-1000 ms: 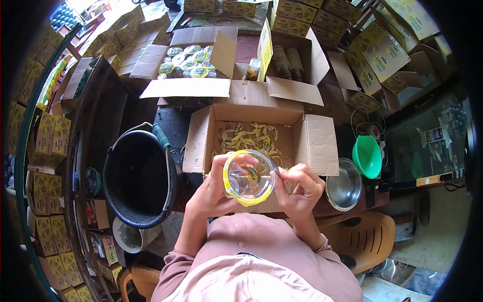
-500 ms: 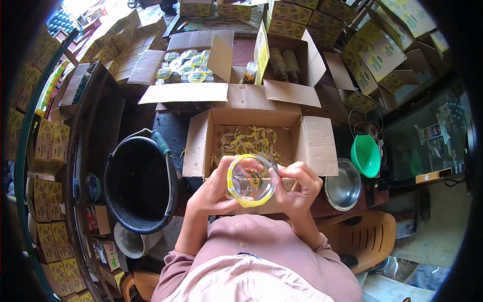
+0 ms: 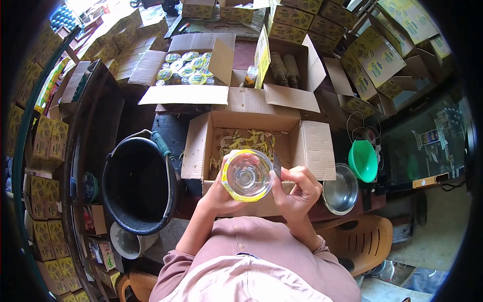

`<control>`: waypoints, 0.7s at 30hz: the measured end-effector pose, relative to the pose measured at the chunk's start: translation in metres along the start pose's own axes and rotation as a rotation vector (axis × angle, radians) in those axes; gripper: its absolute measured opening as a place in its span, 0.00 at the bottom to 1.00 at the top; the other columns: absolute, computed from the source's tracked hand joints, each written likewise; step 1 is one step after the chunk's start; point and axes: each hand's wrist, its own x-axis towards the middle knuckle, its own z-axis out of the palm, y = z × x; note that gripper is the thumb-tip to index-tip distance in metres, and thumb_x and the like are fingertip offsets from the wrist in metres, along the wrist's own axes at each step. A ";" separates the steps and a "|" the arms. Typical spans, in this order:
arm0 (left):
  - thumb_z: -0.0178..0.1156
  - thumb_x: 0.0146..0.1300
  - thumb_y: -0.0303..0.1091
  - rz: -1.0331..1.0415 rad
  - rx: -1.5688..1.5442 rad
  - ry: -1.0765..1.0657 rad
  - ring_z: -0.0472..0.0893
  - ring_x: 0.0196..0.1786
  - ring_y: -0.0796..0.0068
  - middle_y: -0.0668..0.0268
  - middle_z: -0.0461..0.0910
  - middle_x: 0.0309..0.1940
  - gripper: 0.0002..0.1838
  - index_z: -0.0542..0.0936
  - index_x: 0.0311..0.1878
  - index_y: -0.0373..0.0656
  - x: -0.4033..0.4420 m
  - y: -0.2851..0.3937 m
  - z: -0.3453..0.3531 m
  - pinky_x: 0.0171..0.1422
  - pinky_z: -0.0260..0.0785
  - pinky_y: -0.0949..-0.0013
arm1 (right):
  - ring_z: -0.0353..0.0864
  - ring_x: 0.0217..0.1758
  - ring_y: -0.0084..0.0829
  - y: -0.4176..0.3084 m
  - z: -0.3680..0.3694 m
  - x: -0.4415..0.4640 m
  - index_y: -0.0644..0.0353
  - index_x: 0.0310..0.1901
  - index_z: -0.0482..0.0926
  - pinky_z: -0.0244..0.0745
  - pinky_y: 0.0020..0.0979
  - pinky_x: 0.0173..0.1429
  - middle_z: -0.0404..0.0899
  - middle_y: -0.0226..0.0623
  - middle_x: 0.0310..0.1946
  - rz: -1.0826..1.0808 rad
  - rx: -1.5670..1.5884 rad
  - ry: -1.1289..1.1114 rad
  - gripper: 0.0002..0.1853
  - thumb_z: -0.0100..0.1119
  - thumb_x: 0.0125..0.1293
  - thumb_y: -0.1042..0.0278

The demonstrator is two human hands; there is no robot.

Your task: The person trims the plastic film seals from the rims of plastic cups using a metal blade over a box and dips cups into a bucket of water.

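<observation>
My left hand [image 3: 216,194] is wrapped round a clear plastic cup [image 3: 246,177], whose open mouth faces the camera. A band of yellow film [image 3: 229,189] clings along the cup's rim on its left and lower side. Between the thumb and fingers of my right hand [image 3: 298,194] is a small grey blade [image 3: 277,166], held upright at the right side of the rim. Beyond the hands stands an open cardboard box [image 3: 316,146], with curled yellow strips [image 3: 251,140] scattered on its bottom.
A black bucket [image 3: 109,189] stands left, a metal bowl [image 3: 340,189] and a green basin [image 3: 363,161] right. Farther back, one carton [image 3: 183,94] holds several sealed cups [image 3: 188,68]; another [image 3: 292,96] holds stacked brownish cups [image 3: 284,69]. A small jar [image 3: 250,75] sits between them.
The cup has turned in my left hand, so its mouth faces the camera more squarely and its bottom shows. The blade stays by the right rim.
</observation>
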 end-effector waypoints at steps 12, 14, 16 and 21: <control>0.68 0.40 0.29 0.023 0.224 -0.100 0.66 0.58 0.61 0.58 0.66 0.51 0.38 0.62 0.58 0.39 0.000 0.007 -0.007 0.64 0.56 0.63 | 0.76 0.20 0.23 -0.001 0.001 0.003 0.64 0.27 0.79 0.67 0.20 0.23 0.76 0.36 0.19 -0.030 -0.052 0.001 0.08 0.67 0.42 0.83; 0.68 0.40 0.29 0.012 0.177 -0.125 0.66 0.57 0.61 0.58 0.66 0.51 0.38 0.63 0.57 0.38 0.002 0.011 -0.008 0.64 0.56 0.63 | 0.76 0.20 0.23 -0.002 0.001 0.004 0.64 0.27 0.79 0.67 0.21 0.23 0.76 0.36 0.19 -0.038 -0.046 -0.013 0.08 0.67 0.42 0.83; 0.69 0.39 0.30 0.003 0.151 -0.135 0.66 0.57 0.61 0.58 0.67 0.50 0.38 0.64 0.57 0.38 0.001 0.012 -0.009 0.63 0.57 0.63 | 0.76 0.20 0.23 -0.001 -0.002 0.006 0.64 0.27 0.79 0.66 0.20 0.22 0.76 0.36 0.19 -0.034 -0.020 -0.044 0.08 0.66 0.42 0.84; 0.69 0.38 0.30 -0.053 0.056 -0.110 0.67 0.56 0.63 0.58 0.67 0.50 0.38 0.64 0.56 0.38 0.002 0.013 -0.010 0.61 0.60 0.65 | 0.75 0.20 0.22 0.002 -0.004 0.004 0.64 0.27 0.79 0.65 0.20 0.22 0.76 0.36 0.19 0.016 0.086 -0.035 0.08 0.66 0.42 0.84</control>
